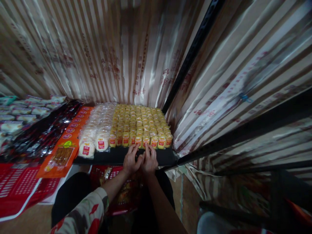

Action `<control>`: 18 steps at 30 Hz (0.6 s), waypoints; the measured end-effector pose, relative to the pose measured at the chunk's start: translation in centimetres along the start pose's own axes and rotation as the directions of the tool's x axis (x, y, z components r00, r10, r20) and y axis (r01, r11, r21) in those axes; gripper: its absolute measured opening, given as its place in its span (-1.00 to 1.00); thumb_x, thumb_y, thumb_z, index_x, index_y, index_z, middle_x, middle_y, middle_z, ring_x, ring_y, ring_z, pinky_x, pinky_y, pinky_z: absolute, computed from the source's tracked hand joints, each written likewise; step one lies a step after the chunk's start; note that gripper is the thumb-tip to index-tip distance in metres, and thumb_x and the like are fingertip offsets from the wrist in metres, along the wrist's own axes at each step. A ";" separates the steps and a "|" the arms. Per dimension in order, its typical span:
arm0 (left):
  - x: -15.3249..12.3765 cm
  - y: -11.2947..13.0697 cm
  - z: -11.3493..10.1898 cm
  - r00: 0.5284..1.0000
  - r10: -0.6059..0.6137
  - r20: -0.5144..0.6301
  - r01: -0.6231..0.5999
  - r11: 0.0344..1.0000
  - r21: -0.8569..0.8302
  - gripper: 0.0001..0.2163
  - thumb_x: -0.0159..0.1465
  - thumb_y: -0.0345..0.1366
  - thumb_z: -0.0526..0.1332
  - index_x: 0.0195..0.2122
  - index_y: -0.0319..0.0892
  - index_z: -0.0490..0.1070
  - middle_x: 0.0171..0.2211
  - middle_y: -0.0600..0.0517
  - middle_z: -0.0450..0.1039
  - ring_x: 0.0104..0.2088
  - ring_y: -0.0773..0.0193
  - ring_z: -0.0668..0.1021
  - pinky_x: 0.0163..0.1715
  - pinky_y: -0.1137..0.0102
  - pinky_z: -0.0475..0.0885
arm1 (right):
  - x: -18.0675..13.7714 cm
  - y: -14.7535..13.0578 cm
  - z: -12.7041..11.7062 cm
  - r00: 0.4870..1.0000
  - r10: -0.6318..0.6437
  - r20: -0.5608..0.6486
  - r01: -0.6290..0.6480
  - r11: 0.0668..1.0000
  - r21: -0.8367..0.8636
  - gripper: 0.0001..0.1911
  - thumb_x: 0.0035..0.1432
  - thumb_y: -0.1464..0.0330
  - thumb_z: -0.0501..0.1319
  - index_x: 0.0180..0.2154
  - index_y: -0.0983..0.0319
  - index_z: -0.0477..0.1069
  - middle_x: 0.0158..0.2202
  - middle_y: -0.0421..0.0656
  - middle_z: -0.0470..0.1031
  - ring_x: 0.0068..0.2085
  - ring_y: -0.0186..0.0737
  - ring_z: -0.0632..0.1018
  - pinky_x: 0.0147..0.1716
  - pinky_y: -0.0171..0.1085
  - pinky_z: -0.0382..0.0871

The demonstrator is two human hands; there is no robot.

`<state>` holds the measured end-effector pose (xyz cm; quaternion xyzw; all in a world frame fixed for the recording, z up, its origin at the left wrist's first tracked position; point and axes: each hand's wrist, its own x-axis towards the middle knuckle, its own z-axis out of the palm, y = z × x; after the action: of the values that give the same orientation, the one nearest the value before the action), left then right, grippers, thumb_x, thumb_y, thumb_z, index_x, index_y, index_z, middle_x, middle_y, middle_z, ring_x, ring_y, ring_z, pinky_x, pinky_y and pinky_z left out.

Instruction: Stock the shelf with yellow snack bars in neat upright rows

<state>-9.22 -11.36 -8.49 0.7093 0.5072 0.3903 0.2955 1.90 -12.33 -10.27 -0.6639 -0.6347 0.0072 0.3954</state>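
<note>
Small yellow wrapped cakes with red-and-white labels stand in tight rows on a black shelf. My left hand reaches to the front row, its fingertips at the face of one cake pack. Right beside it, my right hand has its fingers stretched against the neighbouring packs. The two thumbs come close together. Neither hand appears to grip a pack; the palms are turned away from view. Left of the yellow cakes lie rows of round white packaged buns, also with red labels.
Orange snack packets, dark shiny packets and white-blue packets fill the shelf leftward. Red baskets sit below at left; another red basket with packets is between my knees. A black post and striped sheeting bound the shelf.
</note>
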 end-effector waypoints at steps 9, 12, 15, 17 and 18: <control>-0.2 0.5 -0.4 0.999 0.036 -0.016 -0.036 0.999 0.040 -0.61 0.16 -0.33 0.06 0.04 -0.20 0.27 -0.03 -0.10 0.24 -0.14 0.24 0.45 -0.12 0.31 0.43 | 0.1 -0.3 -0.6 1.000 0.005 0.000 -0.005 1.000 0.030 -0.53 0.15 0.39 -0.04 0.11 0.19 0.24 0.00 -0.03 0.32 0.01 -0.15 0.37 -0.05 -0.16 0.34; -0.9 1.1 -0.8 0.995 0.101 -0.013 -0.100 0.993 0.066 -0.69 0.14 -0.36 0.06 -0.08 -0.23 0.37 -0.13 -0.09 0.30 -0.11 0.21 0.44 -0.08 0.30 0.41 | 0.4 -0.3 -1.1 1.000 -0.003 0.009 0.002 0.998 0.069 -0.55 0.16 0.36 -0.04 0.09 0.23 0.25 0.00 -0.01 0.30 0.04 -0.14 0.34 0.01 -0.11 0.29; -3.1 1.0 -1.4 0.986 0.167 0.020 -0.168 0.983 0.070 -0.77 0.14 -0.39 0.04 -0.23 -0.21 0.43 -0.25 -0.06 0.34 -0.22 0.26 0.46 -0.15 0.36 0.42 | 0.3 -0.5 -1.8 1.000 -0.015 0.015 0.013 0.991 0.133 -0.56 0.16 0.34 -0.05 0.07 0.28 0.26 0.01 0.02 0.29 0.04 -0.13 0.34 0.00 -0.10 0.30; -5.1 0.1 -2.0 0.982 0.165 0.095 -0.173 0.982 0.080 -0.79 0.17 -0.40 0.01 -0.33 -0.20 0.45 -0.32 -0.04 0.36 -0.29 0.30 0.46 -0.20 0.40 0.41 | -0.5 -0.9 -2.1 0.999 -0.035 0.041 0.027 0.982 0.187 -0.58 0.18 0.34 -0.05 0.04 0.30 0.27 -0.01 0.05 0.31 -0.03 -0.16 0.40 -0.09 -0.15 0.36; -6.2 -0.6 -2.2 0.981 0.121 0.150 -0.138 0.985 0.105 -0.78 0.19 -0.39 0.00 -0.37 -0.19 0.45 -0.33 -0.03 0.37 -0.31 0.31 0.46 -0.23 0.42 0.40 | -1.1 -1.2 -2.1 0.997 -0.050 0.059 0.036 0.976 0.213 -0.60 0.18 0.34 -0.05 0.01 0.31 0.29 -0.03 0.05 0.34 -0.07 -0.17 0.43 -0.12 -0.17 0.38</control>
<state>-12.54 -16.98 -9.38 0.7827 0.4590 0.3273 0.2637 1.74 -14.54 -8.69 -0.6036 -0.6568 0.0873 0.4435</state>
